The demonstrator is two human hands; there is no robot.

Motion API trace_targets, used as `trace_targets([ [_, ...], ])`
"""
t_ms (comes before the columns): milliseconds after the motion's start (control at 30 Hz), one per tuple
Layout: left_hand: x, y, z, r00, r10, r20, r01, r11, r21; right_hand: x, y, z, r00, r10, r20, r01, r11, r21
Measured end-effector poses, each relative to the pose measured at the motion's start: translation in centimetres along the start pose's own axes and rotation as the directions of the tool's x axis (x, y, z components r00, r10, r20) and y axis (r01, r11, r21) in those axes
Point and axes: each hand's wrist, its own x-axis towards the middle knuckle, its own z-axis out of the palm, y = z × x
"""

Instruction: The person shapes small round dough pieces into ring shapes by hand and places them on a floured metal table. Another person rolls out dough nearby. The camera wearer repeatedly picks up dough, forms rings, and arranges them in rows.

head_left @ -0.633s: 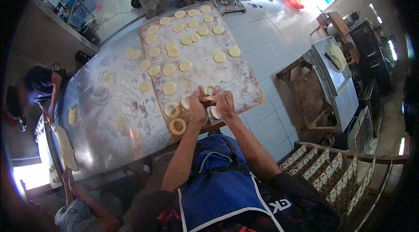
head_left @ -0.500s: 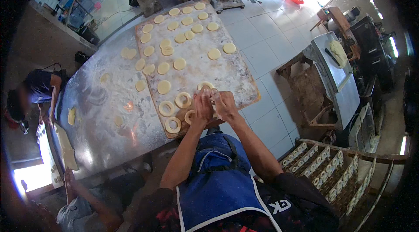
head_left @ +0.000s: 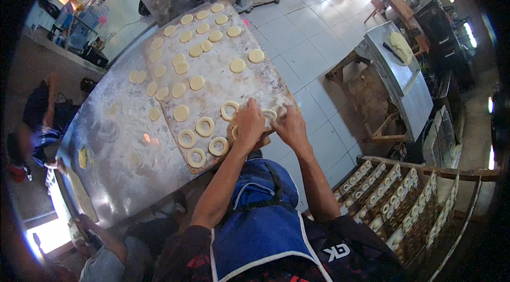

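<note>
"What did the head view list for hands?"
"Left hand (head_left: pixel 251 122), one: fingers bent downward. Right hand (head_left: pixel 291 126), one: fingers curled. Whether either pinched anything could not be told."
"And the ring (head_left: pixel 273 112)?"
"One, pale; it lay between the hands, at the left one's two o'clock."
"Remainder?"
"Discs (head_left: pixel 197 83), several, lay toward eleven o'clock on the floured board (head_left: pixel 255 83); rack (head_left: pixel 419 168), one, stood at four."
</note>
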Motion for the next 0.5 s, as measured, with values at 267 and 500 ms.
trace_targets([
  [267,-0.6,-1.9,-0.1,0.967,0.229,0.108,-0.234,0.971,0.04,5.2,-0.2,1.1,0.982,-0.19,0.006,0.19,0.981,-0.035],
  [500,-1.1,-10.8,-9.1,0.89,-0.059,-0.453,0.235,0.91,0.342,18.8,-4.5,12.8,0.77,-0.62,0.151,0.614,0.653,-0.444],
])
